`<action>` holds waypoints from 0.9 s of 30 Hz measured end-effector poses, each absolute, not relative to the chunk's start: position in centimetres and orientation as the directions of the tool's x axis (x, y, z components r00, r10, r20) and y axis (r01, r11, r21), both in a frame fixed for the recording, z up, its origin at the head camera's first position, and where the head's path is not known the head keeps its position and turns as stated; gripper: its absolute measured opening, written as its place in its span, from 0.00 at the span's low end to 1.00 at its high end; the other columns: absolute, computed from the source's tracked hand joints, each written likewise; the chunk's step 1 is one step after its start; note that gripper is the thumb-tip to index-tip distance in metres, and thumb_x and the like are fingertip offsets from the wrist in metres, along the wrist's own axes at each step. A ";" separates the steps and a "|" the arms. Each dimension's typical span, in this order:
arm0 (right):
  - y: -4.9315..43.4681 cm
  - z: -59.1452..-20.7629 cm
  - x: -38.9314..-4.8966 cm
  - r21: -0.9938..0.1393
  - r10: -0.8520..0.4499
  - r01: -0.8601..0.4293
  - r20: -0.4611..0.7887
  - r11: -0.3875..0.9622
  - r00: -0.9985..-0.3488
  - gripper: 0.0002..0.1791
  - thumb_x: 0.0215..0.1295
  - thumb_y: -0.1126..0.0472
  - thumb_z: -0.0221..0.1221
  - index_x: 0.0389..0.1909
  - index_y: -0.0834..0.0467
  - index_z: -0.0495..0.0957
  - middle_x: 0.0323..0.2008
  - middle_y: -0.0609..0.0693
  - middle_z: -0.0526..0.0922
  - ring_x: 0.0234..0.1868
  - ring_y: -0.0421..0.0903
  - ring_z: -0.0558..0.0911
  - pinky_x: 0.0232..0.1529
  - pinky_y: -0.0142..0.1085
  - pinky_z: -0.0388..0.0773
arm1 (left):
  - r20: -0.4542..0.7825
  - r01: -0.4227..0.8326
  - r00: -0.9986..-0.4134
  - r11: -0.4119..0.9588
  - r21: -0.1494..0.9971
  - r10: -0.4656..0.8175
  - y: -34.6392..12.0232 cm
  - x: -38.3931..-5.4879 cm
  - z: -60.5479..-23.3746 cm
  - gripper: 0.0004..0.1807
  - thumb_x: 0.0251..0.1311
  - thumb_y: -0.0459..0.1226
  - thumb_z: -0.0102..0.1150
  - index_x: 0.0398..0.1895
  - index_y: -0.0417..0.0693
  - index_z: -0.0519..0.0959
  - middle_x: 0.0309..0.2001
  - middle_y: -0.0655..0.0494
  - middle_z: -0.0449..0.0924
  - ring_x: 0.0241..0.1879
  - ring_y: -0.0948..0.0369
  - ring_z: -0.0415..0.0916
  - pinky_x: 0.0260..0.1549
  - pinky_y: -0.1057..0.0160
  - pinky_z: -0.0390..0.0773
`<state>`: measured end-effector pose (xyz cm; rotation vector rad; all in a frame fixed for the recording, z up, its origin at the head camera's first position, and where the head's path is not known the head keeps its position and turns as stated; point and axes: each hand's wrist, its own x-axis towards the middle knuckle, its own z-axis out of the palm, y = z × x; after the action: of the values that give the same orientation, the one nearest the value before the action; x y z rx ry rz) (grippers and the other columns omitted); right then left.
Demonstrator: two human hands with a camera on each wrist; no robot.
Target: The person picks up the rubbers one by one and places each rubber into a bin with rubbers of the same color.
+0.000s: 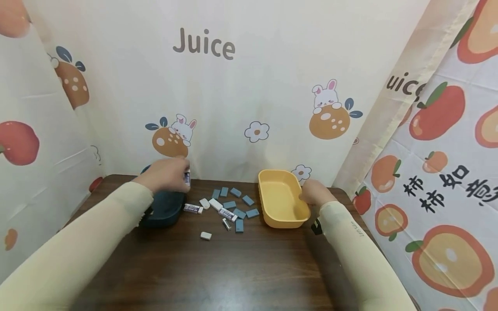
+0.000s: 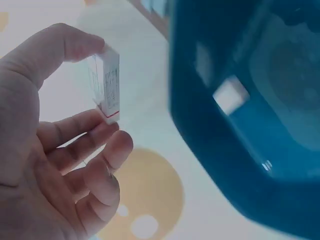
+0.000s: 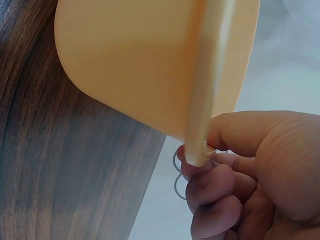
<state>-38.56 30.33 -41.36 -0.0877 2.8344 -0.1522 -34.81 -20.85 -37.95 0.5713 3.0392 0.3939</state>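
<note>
"Pinching a printed white block (image 2: 111, 85), that left hand (image 1: 167, 175), yeah?"

"Yep, thumb and fingertips. It's held up beside the dark blue bin (image 1: 165, 209), which has another white piece (image 2: 231, 95) in it."

"And the right hand (image 1: 317, 193)?"

"Gripping the yellow bin (image 1: 282, 196) by its rim, right-hand side."

"What's between the bins?"

"Bunch of blue-grey blocks (image 1: 230, 204) plus some white ones (image 1: 205, 236), a few with printed sleeves, scattered on a brown wood table (image 1: 264, 263). Bunny-and-fruit curtain (image 1: 253, 86) behind, says 'Juice' lol."
</note>
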 end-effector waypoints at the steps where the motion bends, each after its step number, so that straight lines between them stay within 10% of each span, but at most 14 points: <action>1: 30.3 -41.4 -38.6 -0.112 -0.074 -0.043 -0.293 0.993 -0.953 0.25 0.76 0.63 0.59 0.14 0.51 0.73 0.13 0.45 0.73 0.15 0.40 0.71 0.19 0.31 0.69 | 0.026 0.351 -0.934 0.904 0.243 0.356 -21.4 -35.2 -38.0 0.24 0.53 0.47 0.82 0.49 0.43 0.86 0.44 0.49 0.85 0.36 0.53 0.81 0.34 0.55 0.83; 18: 30.3 -41.5 -38.4 -0.097 -0.016 0.018 -0.332 0.995 -0.943 0.25 0.79 0.62 0.60 0.15 0.52 0.74 0.13 0.45 0.73 0.15 0.40 0.71 0.19 0.31 0.69 | -0.203 0.212 -0.948 0.961 0.176 0.246 -23.9 -37.3 -40.2 0.28 0.59 0.39 0.85 0.59 0.36 0.86 0.50 0.42 0.90 0.44 0.48 0.84 0.53 0.42 0.89; 27: 30.4 -41.5 -38.5 -0.104 -0.027 0.005 -0.311 0.995 -0.950 0.24 0.77 0.62 0.60 0.15 0.52 0.74 0.13 0.45 0.73 0.14 0.40 0.71 0.18 0.31 0.69 | -0.181 0.230 -0.953 0.970 0.082 0.242 -23.6 -37.2 -40.0 0.21 0.58 0.32 0.82 0.55 0.37 0.88 0.42 0.45 0.89 0.40 0.49 0.82 0.46 0.49 0.87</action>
<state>-38.46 30.35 -41.53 -0.0159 2.8205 -0.1480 -37.22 -23.57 -39.99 0.3540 2.9280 0.0886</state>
